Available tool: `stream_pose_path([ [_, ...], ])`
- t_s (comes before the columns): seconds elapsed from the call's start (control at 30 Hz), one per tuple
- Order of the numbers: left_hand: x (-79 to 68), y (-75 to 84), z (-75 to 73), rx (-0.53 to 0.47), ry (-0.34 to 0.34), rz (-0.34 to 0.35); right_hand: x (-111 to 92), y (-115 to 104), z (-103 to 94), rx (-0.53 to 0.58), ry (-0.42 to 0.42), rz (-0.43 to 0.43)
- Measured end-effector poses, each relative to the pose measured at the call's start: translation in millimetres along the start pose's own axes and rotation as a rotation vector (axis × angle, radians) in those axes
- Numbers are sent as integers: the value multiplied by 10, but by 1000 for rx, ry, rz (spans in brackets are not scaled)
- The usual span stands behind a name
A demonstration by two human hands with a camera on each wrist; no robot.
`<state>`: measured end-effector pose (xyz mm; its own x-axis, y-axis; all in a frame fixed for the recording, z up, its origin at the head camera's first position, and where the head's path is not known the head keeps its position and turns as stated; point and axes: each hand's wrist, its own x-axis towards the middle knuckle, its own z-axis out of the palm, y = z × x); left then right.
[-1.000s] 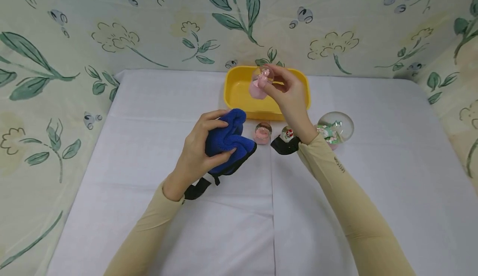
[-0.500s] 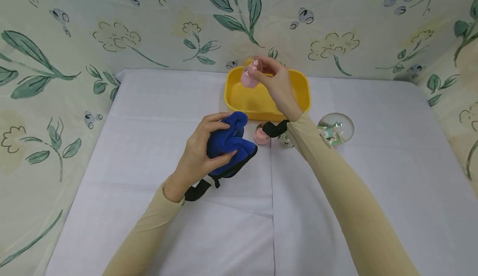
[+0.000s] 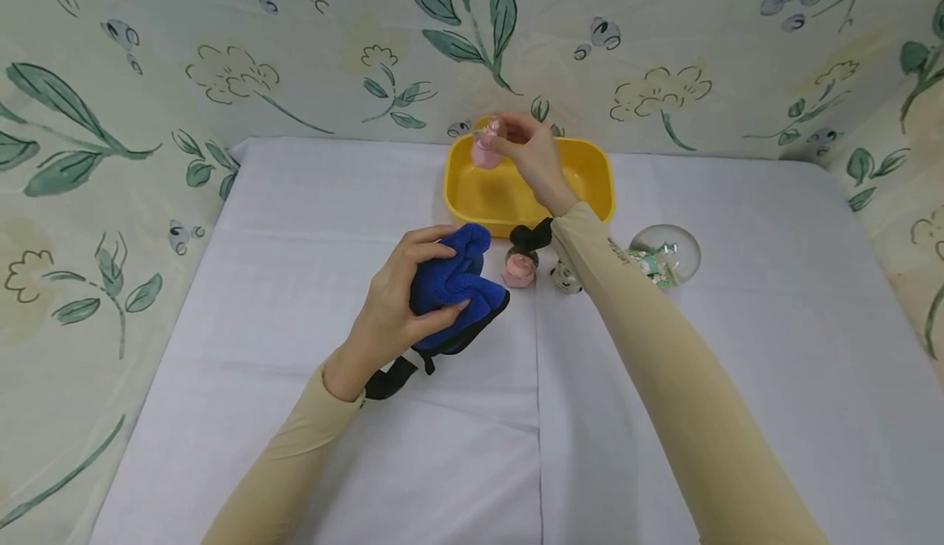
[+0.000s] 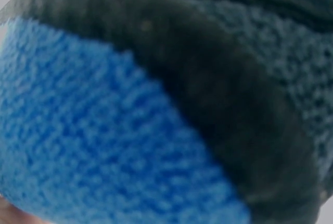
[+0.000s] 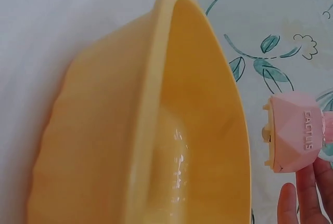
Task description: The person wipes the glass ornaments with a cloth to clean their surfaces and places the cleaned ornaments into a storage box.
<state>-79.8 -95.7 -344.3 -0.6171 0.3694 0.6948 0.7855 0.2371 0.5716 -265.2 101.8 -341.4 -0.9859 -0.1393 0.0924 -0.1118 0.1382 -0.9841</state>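
My left hand [image 3: 387, 307] grips a bunched blue cloth [image 3: 451, 283] with black edging, thumb at its front and fingers over its far side. The same cloth [image 4: 93, 130] fills most of the left wrist view. My right hand [image 3: 537, 156] pinches a small snow globe [image 3: 485, 154] with a pink base, above the left back part of a yellow plastic tub [image 3: 509, 229]. In the right wrist view the pink base [image 5: 296, 133], lettered CACTUS, is turned sideways beyond the tub wall [image 5: 99, 125]; its dome is mostly out of frame.
In front of the tub stand another pink-based globe [image 3: 519, 270], partly behind the right wrist strap, and a small globe with a white figure [image 3: 565, 278]. A larger clear globe [image 3: 678, 252] lies to the right, partly behind the sleeve. A floral cloth backdrop [image 3: 295, 53] rises behind the table.
My right hand has carried the small globe left and back, lowering it slightly at the end, over the tub's left side. The left hand and the cloth stay almost still.
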Motion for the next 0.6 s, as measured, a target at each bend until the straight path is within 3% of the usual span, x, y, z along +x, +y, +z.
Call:
stream_pose_path([
  [0.4,-16,-22,10,-6,-16,-9,125,112,-27,-87,-41,40],
  [0.6,-21,-27,24,-14,-21,-17,156,174,21,-138,-67,117],
])
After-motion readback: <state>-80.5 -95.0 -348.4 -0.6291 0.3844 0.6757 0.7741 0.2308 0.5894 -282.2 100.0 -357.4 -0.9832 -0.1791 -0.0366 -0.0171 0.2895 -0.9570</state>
